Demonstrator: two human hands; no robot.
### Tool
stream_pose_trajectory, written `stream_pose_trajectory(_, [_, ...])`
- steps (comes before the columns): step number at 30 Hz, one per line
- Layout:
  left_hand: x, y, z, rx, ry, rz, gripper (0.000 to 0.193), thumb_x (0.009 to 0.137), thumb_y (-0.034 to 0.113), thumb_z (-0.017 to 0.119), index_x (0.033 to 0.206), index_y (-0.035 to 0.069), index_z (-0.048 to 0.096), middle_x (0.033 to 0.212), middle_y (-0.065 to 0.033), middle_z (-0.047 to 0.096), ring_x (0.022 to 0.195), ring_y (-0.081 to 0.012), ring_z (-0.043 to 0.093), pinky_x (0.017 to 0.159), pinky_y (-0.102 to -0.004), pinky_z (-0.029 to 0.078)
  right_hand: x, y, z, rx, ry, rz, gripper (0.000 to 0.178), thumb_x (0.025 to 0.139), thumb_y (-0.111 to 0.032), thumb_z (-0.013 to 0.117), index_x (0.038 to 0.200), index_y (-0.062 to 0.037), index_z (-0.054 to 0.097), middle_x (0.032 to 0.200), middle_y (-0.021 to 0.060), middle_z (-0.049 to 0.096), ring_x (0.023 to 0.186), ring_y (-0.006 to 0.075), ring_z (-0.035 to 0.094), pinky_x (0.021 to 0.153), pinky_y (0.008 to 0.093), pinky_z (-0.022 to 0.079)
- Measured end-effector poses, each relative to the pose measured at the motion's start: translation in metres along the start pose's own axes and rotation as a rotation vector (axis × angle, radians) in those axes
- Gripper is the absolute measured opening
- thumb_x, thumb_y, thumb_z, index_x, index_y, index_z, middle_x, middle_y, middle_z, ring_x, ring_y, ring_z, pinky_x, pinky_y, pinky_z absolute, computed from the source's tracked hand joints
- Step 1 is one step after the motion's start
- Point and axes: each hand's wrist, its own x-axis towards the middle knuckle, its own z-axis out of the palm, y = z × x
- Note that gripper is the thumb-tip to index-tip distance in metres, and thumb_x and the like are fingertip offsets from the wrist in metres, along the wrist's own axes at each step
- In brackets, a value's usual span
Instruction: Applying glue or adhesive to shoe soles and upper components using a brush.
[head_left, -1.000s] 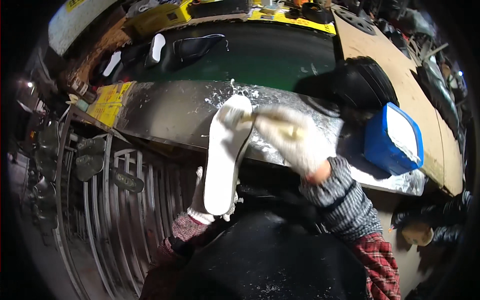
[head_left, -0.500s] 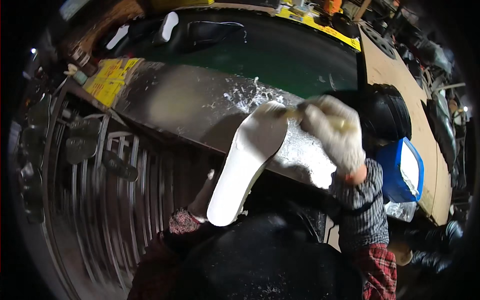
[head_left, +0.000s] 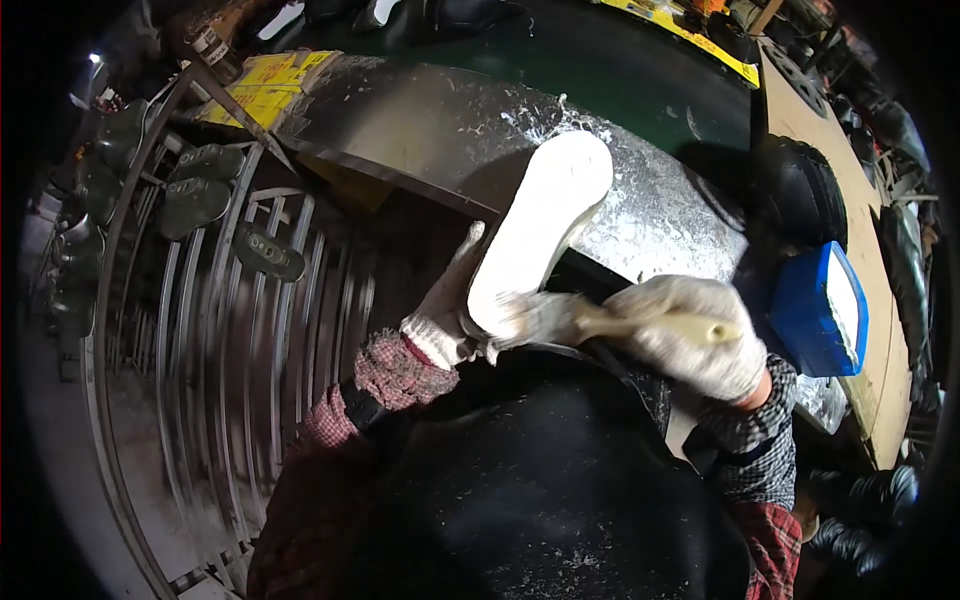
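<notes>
In my gloved left hand is a white shoe sole, gripped near its narrow end. It is tilted, with its broad end pointing away over the metal-topped bench. My right hand, in a pale work glove, is closed around the wooden handle of a paintbrush. The blurred bristles touch the sole's narrow near end. White covers the upward face of the sole. Its underside and most of my left fingers are hidden.
A blue tub with white contents stands at the right. Dark soles sit on a metal rack at the left. Yellow sheets lie on the bench's left end. Behind runs a dark green surface carrying more soles.
The brush has gone from the sole's broad far end down to its narrow near end. Sole and left hand sit higher in view, and the whole view has shifted.
</notes>
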Motion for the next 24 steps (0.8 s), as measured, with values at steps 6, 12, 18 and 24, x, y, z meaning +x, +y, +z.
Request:
stream_pose_trajectory(6, [0.004,0.005,0.014,-0.036,0.130,-0.133,0.069,0.094,0.059,0.040,0.134,0.003,0.044,0.110,-0.0203,0.062,0.088,-0.0319,0.066,0.067,-0.0412,0.058,-0.003,0.010,0.000,-0.012,0.115,-0.202,0.022,0.090,-0.007,0.063,0.106,0.0076,0.064,0.105,0.0174,0.068,0.087,0.0196,0.068,0.075,0.0252,0.056])
stream_pose_trajectory(12, [0.002,0.021,-0.036,-0.088,-0.031,-0.304,0.085,0.087,0.069,0.044,0.144,0.007,0.032,0.119,-0.0346,0.053,0.079,-0.0457,0.065,0.072,-0.0580,0.055,0.024,0.059,-0.072,-0.015,0.581,-0.085,0.037,0.090,-0.027,0.066,0.110,0.0036,0.062,0.091,0.0075,0.068,0.079,0.0106,0.060,0.068,0.0235,0.048])
stream_pose_trajectory(18, [-0.012,0.030,-0.027,-0.057,0.059,-0.327,0.087,0.086,0.075,0.035,0.139,0.005,0.041,0.113,-0.0299,0.058,0.079,-0.0403,0.066,0.072,-0.0533,0.056,0.044,0.046,-0.053,-0.908,0.438,-0.326,0.031,0.083,-0.005,0.067,0.114,-0.0005,0.063,0.089,0.0111,0.064,0.078,0.0237,0.064,0.070,0.0333,0.051])
stream_pose_trajectory(24, [0.024,0.074,0.049,0.265,0.326,-0.300,0.081,0.088,0.072,0.036,0.119,-0.001,0.055,0.083,-0.0265,0.065,0.052,-0.0325,0.061,0.037,-0.0336,0.048,0.017,0.030,-0.042,-0.779,0.457,-0.610,0.034,0.071,-0.001,0.076,0.103,-0.0051,0.066,0.088,0.0098,0.064,0.077,0.0250,0.065,0.064,0.0341,0.052])
